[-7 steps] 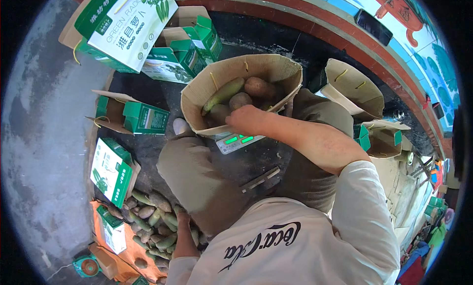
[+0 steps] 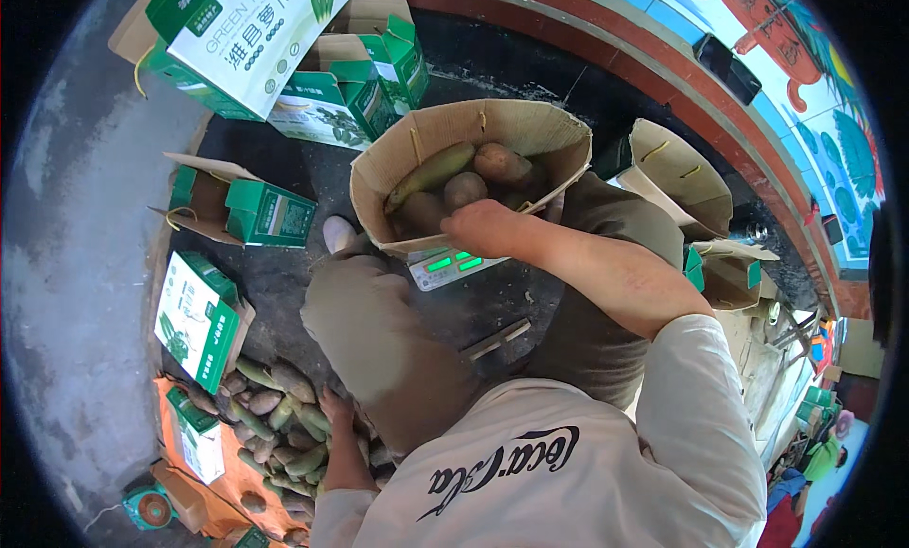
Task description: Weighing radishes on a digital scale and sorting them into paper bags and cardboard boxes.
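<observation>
A tall, open cardboard box sits on a scale with a lit green display, in front of my knees. Inside lie a long green radish and several brownish ones, such as the reddish-brown radish. My right hand is closed over the box's near rim; its fingertips are partly hidden. Low on the left, beside my left knee, my left hand reaches to the edge of a radish pile, fingers stretched out and seemingly holding nothing.
Green and white cartons stand around me: a large carton at the far left, an open carton and another carton on the left, and an open box on the right. A flat stick lies between my legs.
My left hand has moved up and left from beside the knee, showing more of itself over the pile. My right hand stays at the box rim. The view has shifted slightly.
</observation>
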A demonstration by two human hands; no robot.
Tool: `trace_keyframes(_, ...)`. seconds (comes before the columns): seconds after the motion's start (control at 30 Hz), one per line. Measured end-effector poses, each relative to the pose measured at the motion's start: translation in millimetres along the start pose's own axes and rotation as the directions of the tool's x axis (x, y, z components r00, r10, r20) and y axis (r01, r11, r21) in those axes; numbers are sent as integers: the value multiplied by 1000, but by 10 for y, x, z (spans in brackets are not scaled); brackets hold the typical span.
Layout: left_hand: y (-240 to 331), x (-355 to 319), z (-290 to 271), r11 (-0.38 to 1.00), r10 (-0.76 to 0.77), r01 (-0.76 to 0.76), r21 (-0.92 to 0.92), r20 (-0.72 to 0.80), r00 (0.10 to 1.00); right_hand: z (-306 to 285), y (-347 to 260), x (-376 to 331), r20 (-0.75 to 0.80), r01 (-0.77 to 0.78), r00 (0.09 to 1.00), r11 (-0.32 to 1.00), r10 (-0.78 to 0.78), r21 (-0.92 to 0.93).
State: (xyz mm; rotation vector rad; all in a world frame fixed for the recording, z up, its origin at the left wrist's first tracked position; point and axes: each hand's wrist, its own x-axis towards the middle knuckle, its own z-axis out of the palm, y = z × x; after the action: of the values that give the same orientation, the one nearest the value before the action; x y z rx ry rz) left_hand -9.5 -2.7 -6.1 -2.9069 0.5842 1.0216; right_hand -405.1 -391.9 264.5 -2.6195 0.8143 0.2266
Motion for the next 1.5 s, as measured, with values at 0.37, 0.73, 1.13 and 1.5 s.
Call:
trace_keyframes(0.37,541,-169,-181,952,149,-129,277,-54,987,-3,-43,26,74,-87,994,992,80,96)
trace_keyframes(0.73,889,-168,-35,950,-51,0,314,153,987,-147,-79,-9,70,-92,994,983,81,162)
trace_keyframes(1.13,1381,54,0,849,31,-75,523,91,995,-134,-80,17,59,-97,994,981,88,169)
trace_keyframes(1.5,1041,458,396,955,164,-181,236,92,982,-106,-124,79,93,-109,991,982,95,153)
